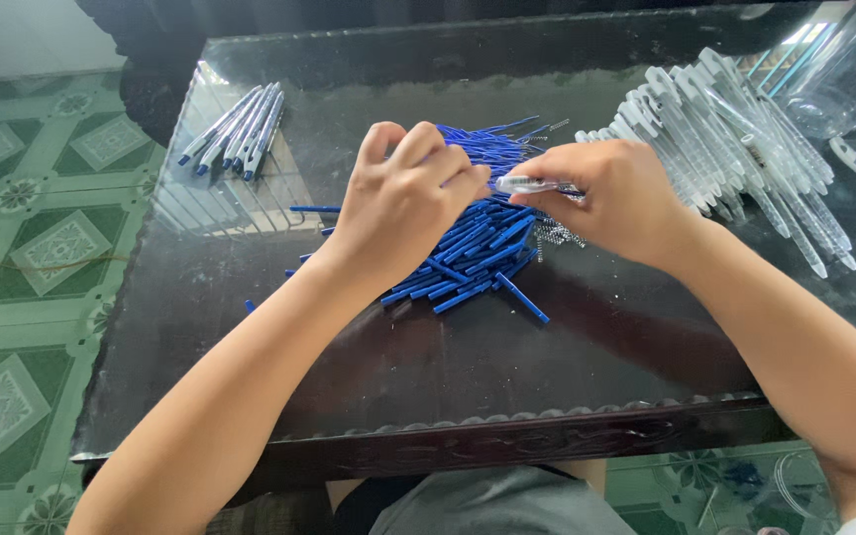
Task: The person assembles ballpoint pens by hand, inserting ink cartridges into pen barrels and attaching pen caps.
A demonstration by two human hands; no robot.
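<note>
My right hand grips a clear plastic pen barrel, held level above a heap of blue pen refills in the middle of the glass-topped table. My left hand is curled at the barrel's left end, fingers closed, right over the heap; what it pinches is hidden. A small clump of metal springs lies just below my right hand.
Several finished blue-and-clear pens lie in a row at the far left. A large pile of clear pen barrels spreads at the far right, beside a clear plastic jar. Green patterned floor tiles lie to the left.
</note>
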